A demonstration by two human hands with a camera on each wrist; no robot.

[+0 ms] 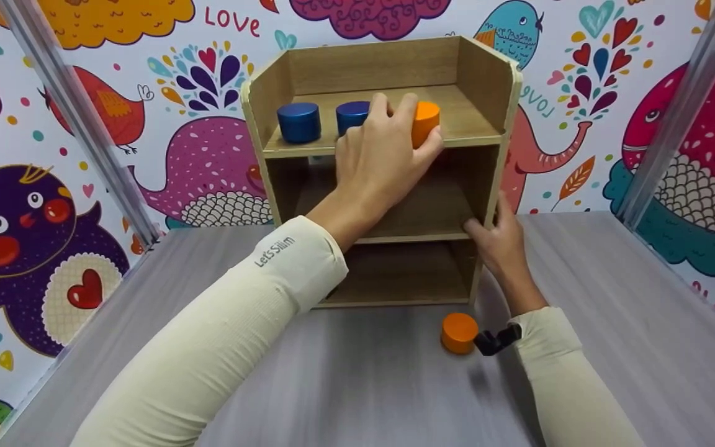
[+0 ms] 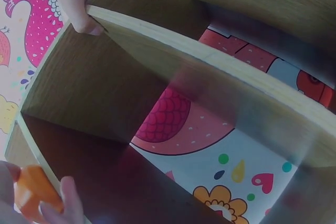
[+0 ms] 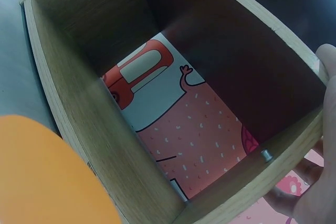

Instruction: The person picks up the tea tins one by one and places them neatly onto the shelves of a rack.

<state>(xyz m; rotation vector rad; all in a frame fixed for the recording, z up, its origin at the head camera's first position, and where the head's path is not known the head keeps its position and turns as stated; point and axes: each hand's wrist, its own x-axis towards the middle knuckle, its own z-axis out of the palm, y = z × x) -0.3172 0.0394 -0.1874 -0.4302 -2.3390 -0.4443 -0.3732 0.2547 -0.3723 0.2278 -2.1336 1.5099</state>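
- The orange cylinder stands on the top shelf of the wooden shelf unit, at the right end of a row, just beside one of the two blue cylinders.
- My left hand has its fingers curled over this orange piece, with the thumb at its right side; in the left wrist view the orange cylinder sits between my fingertips, so I do have hold of it.
- My right hand grips the front edge of the unit's right side panel at the middle shelf, thumb inside and fingers around the outside, and it holds only the wood.
- A second orange cylinder lies on the grey table, just beside my right wrist and in front of the unit.
- I judge the risk to be a knock: my knuckles are close to the nearer blue piece and could topple it.
- The unit looks light, so if my right hand lets go, a push from the left could slide or tip it.
- My right sleeve could also nudge the loose orange piece away.
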